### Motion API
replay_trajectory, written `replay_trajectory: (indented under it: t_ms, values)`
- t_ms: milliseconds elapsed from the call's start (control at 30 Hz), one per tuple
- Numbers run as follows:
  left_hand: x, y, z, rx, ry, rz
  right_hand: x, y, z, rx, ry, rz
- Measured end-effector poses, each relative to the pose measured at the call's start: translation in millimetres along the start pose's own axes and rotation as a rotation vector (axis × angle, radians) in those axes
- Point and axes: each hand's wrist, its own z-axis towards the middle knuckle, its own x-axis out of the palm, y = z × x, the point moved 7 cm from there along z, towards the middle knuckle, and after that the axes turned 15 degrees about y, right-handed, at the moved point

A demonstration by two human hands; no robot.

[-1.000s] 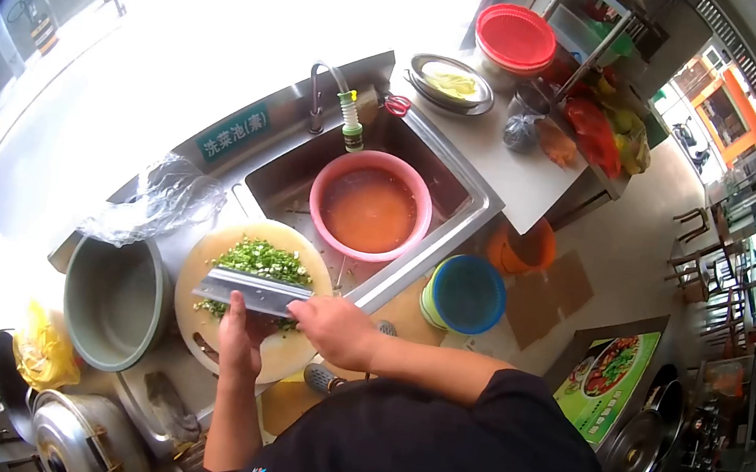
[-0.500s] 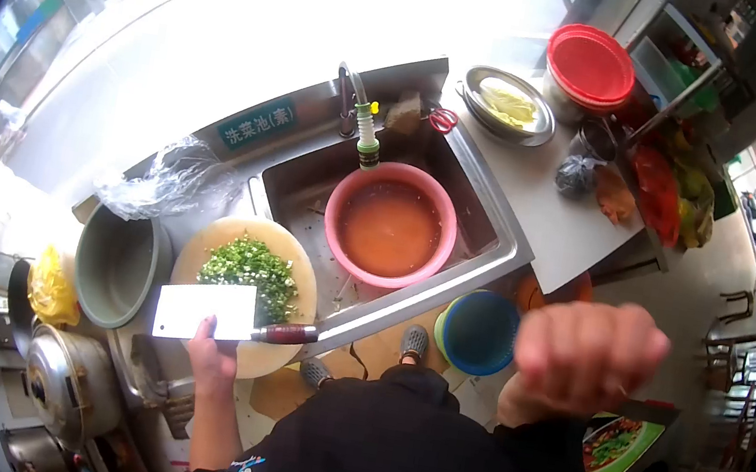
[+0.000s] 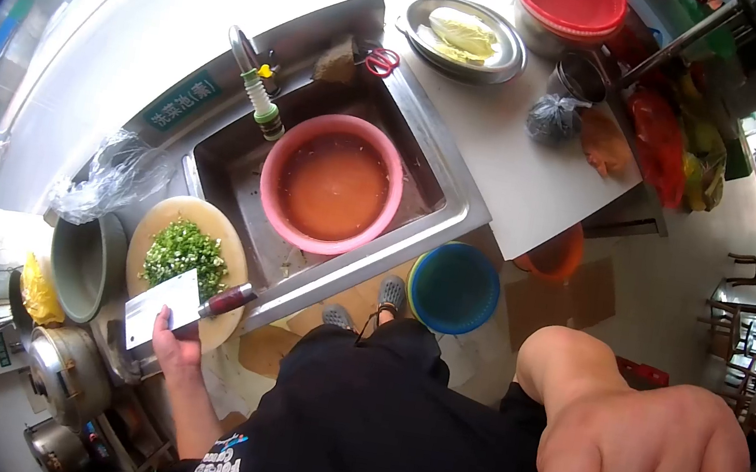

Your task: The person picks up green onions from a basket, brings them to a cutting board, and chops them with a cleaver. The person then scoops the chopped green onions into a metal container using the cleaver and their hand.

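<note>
My left hand grips a cleaver by its blade, with the dark wooden handle pointing right. The cleaver lies across the near edge of a round cutting board, where a heap of chopped green onions sits. Large and close to the camera at lower right, my right hand is closed in a fist with its back up. No object shows in it, though its palm is hidden. A pink basin of orange-brown water stands in the steel sink, right of the board.
A faucet hangs over the sink, near red-handled scissors. Napa cabbage lies on a metal plate on the right counter. A blue-rimmed bucket stands on the floor. At left are a grey tub and a lidded pot.
My right hand has come closer to the camera, moving down and right. The view has shifted, so the sink and board appear farther left. My left hand still holds the cleaver, now more tilted.
</note>
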Motion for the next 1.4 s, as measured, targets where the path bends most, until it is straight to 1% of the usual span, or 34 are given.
replay_trajectory:
  t_ms: [67, 167, 200, 267, 300, 367, 400, 467, 500, 567, 667, 767, 800, 867, 900, 967, 1067, 1100, 1167, 1267, 1300, 1367, 1400]
  values:
    - [8.7, -1.7, 5.1, -0.026, 0.041, 0.004, 7.7, -2.0, -0.8, 0.015, -0.017, -0.008]
    - [16.9, -10.0, 17.3, 0.004, 0.027, 0.017, 37.0, -7.3, 5.1, -0.013, 0.049, -0.135]
    - [20.5, -11.0, 19.9, -0.01, 0.042, 0.01, 41.4, -13.1, 10.8, -0.009, -0.034, -0.116]
    - [23.1, -15.6, 23.0, -0.039, 0.092, -0.05, 54.4, -25.7, 15.8, -0.003, -0.113, -0.103]
    - [13.3, -17.4, 31.7, -0.029, 0.128, -0.022, 62.0, -30.9, 17.2, -0.001, -0.111, -0.111]
    - [5.7, -23.7, 34.8, -0.012, 0.128, -0.03, 75.5, -34.6, 21.9, 0.004, -0.106, -0.119]
    - [2.8, -27.0, 35.8, 0.005, 0.124, -0.035, 83.2, -38.0, 26.1, 0.138, -0.07, -0.073]
    - [-2.9, -30.8, 36.0, -0.003, 0.14, -0.039, 99.4, -55.3, 31.5, 0.279, -0.03, -0.032]
    - [-3.8, -32.1, 35.6, -0.009, 0.153, -0.037, 102.4, -60.4, 33.9, 0.209, -0.127, -0.055]
    - [-5.7, -35.0, 33.8, -0.015, 0.155, -0.052, 107.4, -73.2, 37.9, 0.141, -0.218, -0.085]
    - [-7.9, -38.6, 34.5, -0.015, 0.159, -0.068, 121.8, -85.4, 43.1, 0.054, -0.132, -0.215]
    - [-18.0, -44.8, 40.9, -0.007, 0.191, -0.083, 134.6, -96.3, 51.4, 0.066, -0.051, -0.19]
    - [-21.1, -46.8, 42.3, -0.005, 0.22, -0.088, 137.7, -101.7, 55.9, 0.15, -0.073, -0.153]
    - [-22.7, -50.6, 41.9, -0.002, 0.221, -0.091, 140.4, -98.7, 57.7, 0.239, -0.09, -0.117]
    - [-23.1, -53.5, 40.8, 0.002, 0.221, -0.088, 143.1, -95.5, 56.3, 0.329, -0.043, -0.069]
    - [-22.6, -56.6, 38.4, -0.007, 0.221, -0.112, 148.2, -102.5, 57.1, 0.42, 0.005, -0.024]
    - [-29.2, -57.7, 43.9, -0.006, 0.225, -0.142, 147.0, -124.8, 65.0, 0.413, 0.036, -0.046]
    - [-32.7, -57.9, 45.3, 0.004, 0.23, -0.146, 144.7, -135.9, 69.4, 0.265, 0.059, -0.1]
    - [-30.1, -57.8, 41.2, 0.0, 0.208, -0.158, 148.4, -141.2, 73.1, 0.123, 0.085, -0.148]
    - [-39.2, -55.1, 44.2, 0.0, 0.171, -0.15, 150.6, -138.3, 74.3, 0.103, -0.028, -0.147]
    - [-42.3, -55.4, 45.9, 0.006, 0.156, -0.138, 149.4, -138.0, 74.6, 0.186, -0.072, -0.116]
    - [-38.5, -55.5, 42.4, 0.0, 0.17, -0.14, 139.1, -136.9, 77.2, 0.267, -0.115, -0.086]
    - [-35.8, -54.6, 41.2, -0.007, 0.184, -0.143, 131.1, -139.2, 83.6, 0.359, -0.012, -0.01]
